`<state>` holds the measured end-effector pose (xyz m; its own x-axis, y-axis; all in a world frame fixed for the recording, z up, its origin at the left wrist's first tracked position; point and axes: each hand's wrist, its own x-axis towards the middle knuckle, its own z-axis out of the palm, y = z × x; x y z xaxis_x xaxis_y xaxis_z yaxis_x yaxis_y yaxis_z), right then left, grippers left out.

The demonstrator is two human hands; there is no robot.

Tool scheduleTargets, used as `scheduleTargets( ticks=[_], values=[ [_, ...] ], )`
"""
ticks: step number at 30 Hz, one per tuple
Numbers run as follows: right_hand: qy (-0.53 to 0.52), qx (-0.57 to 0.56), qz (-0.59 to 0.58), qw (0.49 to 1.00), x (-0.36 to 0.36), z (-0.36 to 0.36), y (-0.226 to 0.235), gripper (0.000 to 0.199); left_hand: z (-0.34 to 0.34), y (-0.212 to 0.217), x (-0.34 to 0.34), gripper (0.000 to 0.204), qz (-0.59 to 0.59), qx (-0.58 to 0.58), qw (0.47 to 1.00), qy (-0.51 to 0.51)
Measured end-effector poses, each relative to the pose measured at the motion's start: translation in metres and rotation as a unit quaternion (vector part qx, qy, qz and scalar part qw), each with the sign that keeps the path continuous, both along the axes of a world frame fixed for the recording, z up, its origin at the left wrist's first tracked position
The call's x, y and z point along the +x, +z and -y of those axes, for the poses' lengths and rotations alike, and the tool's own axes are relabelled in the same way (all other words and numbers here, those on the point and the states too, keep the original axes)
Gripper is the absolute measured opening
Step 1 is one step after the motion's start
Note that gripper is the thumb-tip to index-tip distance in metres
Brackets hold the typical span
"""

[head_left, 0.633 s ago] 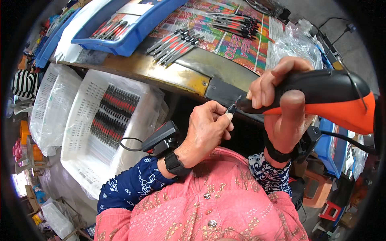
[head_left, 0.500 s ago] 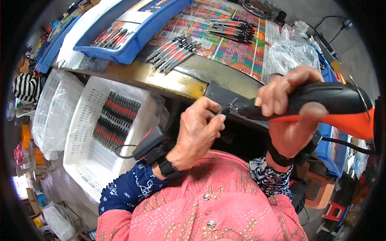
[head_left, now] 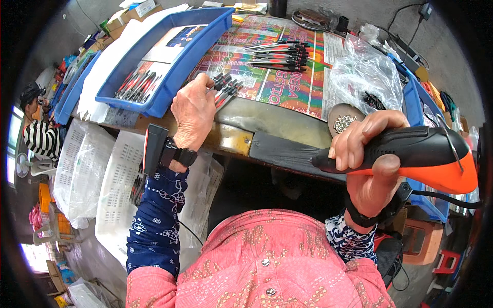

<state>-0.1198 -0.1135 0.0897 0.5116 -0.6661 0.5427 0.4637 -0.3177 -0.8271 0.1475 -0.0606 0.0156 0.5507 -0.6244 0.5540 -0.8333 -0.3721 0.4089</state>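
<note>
My right hand is wrapped round a black and orange electric screwdriver, its nose pointing left over the bench edge. Nothing shows at the screwdriver's tip. My left hand reaches over the bench to a small pile of slim pen-like pieces in grey, red and black, covering the pile's left part. Its fingers are curled, with their tips at the pile; what they hold is hidden. Farther back lies a second stack of pen-like pieces. Beside the screwdriver stands a round dish of small screws.
A blue tray holding more pieces sits at the bench's left. White plastic baskets stand below it, left of my body. Clear plastic bags lie at the right. A cord runs right from my right wrist. Another person is far left.
My left hand has moved from the screwdriver's tip, where it held a slim piece, up and left to the near pile. The right hand still grips the screwdriver. My view has shifted slightly.
</note>
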Motion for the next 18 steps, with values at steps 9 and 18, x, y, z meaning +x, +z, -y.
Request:
scheduleTargets(
  ticks=[9,18],
  values=[
    [-0.012,0.033,0.015,0.999,-0.004,0.011,-0.004,0.052,0.022,-0.002,0.01,0.016,0.091,0.084,0.992,0.015],
    [-0.02,0.051,0.037,0.998,-0.01,0.027,-0.009,0.05,0.112,0.005,-0.024,0.012,0.14,-0.029,0.975,-0.168]
  ],
)
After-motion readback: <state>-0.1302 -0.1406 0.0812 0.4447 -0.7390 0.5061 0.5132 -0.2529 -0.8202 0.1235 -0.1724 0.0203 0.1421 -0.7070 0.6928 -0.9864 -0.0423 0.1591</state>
